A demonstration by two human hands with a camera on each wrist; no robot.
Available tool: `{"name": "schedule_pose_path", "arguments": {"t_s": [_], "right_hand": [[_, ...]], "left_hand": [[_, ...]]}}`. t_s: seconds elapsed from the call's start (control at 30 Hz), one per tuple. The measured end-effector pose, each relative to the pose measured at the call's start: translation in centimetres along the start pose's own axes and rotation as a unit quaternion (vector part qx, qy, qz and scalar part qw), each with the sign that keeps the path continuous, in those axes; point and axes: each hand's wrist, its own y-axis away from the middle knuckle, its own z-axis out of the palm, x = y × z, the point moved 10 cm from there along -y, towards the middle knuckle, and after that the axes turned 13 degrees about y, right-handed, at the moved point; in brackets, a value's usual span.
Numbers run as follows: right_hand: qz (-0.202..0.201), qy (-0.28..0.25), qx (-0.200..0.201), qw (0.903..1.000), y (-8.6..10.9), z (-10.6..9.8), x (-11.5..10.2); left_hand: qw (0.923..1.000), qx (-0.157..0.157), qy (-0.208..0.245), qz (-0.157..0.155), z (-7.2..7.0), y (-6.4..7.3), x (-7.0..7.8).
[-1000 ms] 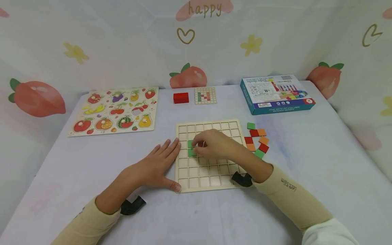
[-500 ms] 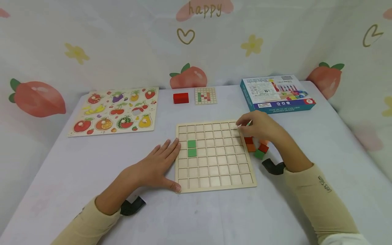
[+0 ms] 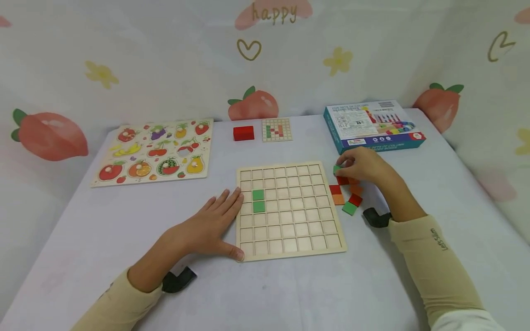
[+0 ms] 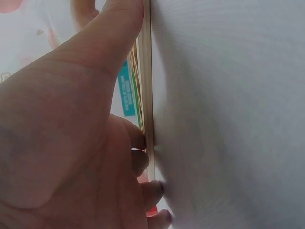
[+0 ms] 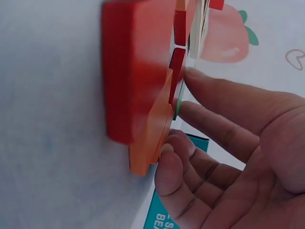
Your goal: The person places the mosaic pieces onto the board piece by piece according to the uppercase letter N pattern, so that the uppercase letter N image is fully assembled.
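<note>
Though partly behind the right grip (image 3: 362,165), a thin, flat green tile (image 3: 336,170).

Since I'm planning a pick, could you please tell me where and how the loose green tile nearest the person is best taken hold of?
I'd pinch that green tile by its left and right edges, coming from above on the near side. It lies flat, so its thin edges offer the likeliest grip; a red tile crowds its far edge, while the near side looks free.
</note>
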Motion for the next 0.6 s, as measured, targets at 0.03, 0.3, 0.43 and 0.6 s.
{"name": "schedule_pose_path", "arguments": {"t_s": [0.03, 0.3, 0.43, 0.6], "right_hand": [[0.0, 0.0, 0.001, 1.0, 0.0, 0.01, 0.05], [-0.002, -0.015, 0.009, 0.9998, -0.07, 0.0, 0.25], [-0.008, -0.028, 0.014, 0.9995, -0.05, -0.11, 0.25], [-0.015, -0.04, 0.022, 0.9988, -0.02, -0.33, 0.18]], "left_hand": [[1.0, 0.0, -0.001, 0.001, 0.03, -0.03, 0.01], [1.0, -0.001, 0.001, 0.0, 0.09, -0.04, -0.06], [1.0, -0.001, 0.002, 0.001, 0.02, 0.01, 0.0], [1.0, -0.002, 0.001, 0.001, -0.05, 0.05, 0.06]]}}
